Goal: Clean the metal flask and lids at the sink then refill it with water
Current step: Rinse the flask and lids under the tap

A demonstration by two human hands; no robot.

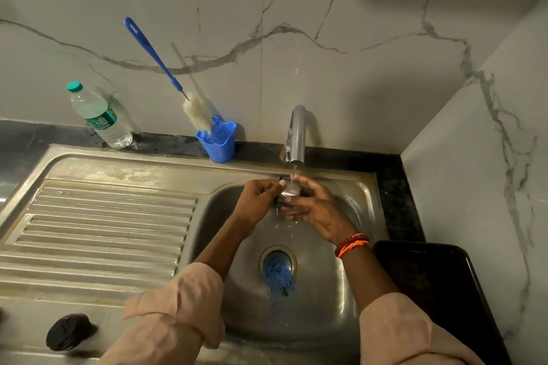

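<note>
A small metal lid (288,190) sits under the tap's (296,139) running stream, pinched between the left hand (261,197) and the right hand (314,207), both grasping it over the sink basin (335,299). Judging by this, the washing stage is under way; the flask itself is out of view (so is any refilling), and a dark lid-like cap (69,332) waits on the near rim. A blue scrubber (278,274) lies over the drain. The wall corner and a dark tray (439,281) crowd the right; the ribbed drainboard (103,231) leaves room leftward.
</note>
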